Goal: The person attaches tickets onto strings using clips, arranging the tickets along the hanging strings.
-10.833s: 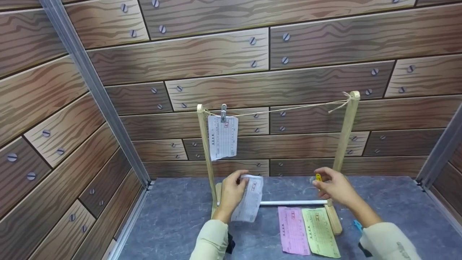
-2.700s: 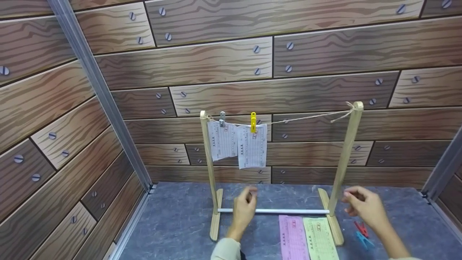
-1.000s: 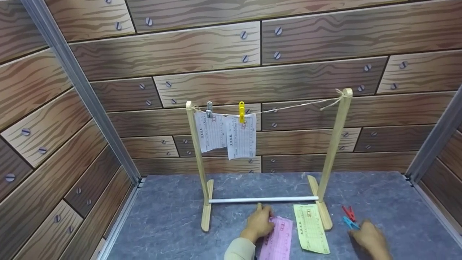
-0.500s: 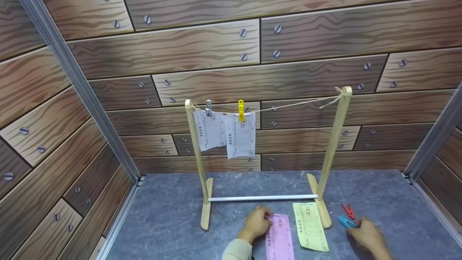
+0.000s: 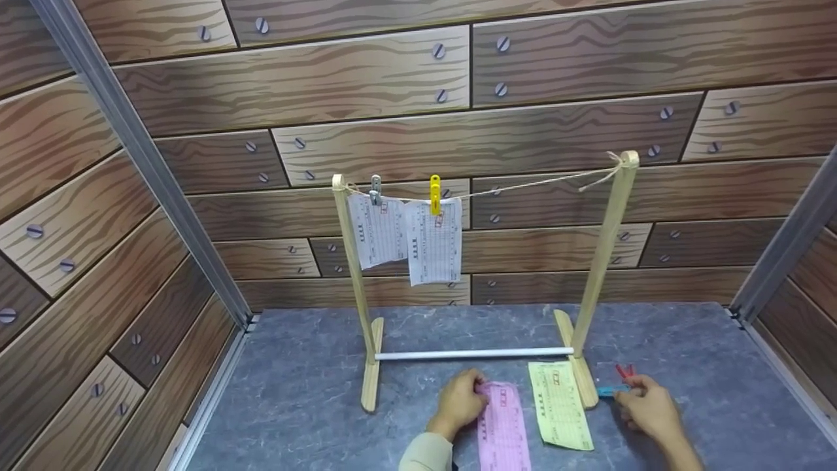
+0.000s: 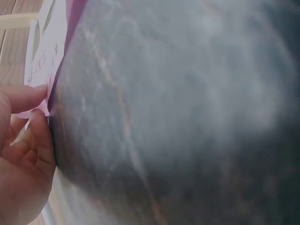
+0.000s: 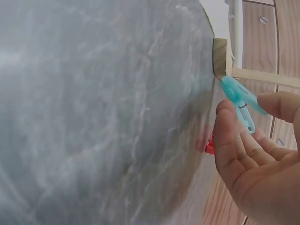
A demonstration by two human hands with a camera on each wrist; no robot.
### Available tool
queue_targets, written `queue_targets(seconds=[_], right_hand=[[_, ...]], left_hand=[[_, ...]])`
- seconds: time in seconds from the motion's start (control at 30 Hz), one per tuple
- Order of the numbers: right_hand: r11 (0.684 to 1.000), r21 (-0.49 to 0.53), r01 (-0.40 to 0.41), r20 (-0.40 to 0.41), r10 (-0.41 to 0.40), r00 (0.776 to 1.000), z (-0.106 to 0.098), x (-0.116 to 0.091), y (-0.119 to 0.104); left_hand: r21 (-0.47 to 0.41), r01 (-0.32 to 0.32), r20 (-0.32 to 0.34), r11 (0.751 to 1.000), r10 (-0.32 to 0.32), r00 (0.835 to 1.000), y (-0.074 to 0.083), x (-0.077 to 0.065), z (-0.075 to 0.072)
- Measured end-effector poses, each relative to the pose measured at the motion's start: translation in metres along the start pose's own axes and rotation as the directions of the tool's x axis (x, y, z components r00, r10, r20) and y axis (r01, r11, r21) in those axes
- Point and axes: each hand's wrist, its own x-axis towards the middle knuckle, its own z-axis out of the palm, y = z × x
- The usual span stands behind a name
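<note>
My left hand (image 5: 460, 400) pinches the upper left corner of a pink paper slip (image 5: 503, 425) between thumb and forefinger; the left wrist view shows the slip's edge (image 6: 57, 61) at the fingertips. On the right, my right hand (image 5: 652, 407) holds a blue clothespin (image 7: 240, 101) between thumb and fingers, its tip pointing left in the head view. A red clothespin (image 5: 625, 371) lies just behind that hand, partly hidden by it. Between the two hands a yellow-green slip (image 5: 560, 407) lies on the table by the rack's right foot.
A wooden rack with a right post (image 5: 605, 255), left post (image 5: 351, 268) and white crossbar (image 5: 474, 354) stands on the grey marbled table (image 5: 294, 386). From its string (image 5: 523, 183) hang two white slips, held by a grey clip (image 5: 375, 190) and a yellow clothespin (image 5: 435, 195).
A second white slip now hangs under the yellow clothespin. My left hand has come to the pink slip and pulled its corner up. My right hand has picked up the blue clothespin.
</note>
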Motion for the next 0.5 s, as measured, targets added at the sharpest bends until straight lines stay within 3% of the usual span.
queue_targets(seconds=[0.23, 0.5], right_hand=[[0.998, -0.026, 0.064, -0.04, -0.065, 0.997, 0.002, -0.0001, -0.0072], [0.997, -0.065, 0.05, -0.053, -0.054, 0.997, 0.0062, 0.0049, -0.0099]], left_hand=[[-0.092, 0.035, 0.001, 0.995, -0.035, 0.999, -0.004, -0.0009, -0.0005], [-0.125, 0.067, 0.015, 0.99, -0.066, 0.998, -0.0044, -0.0024, -0.0011]])
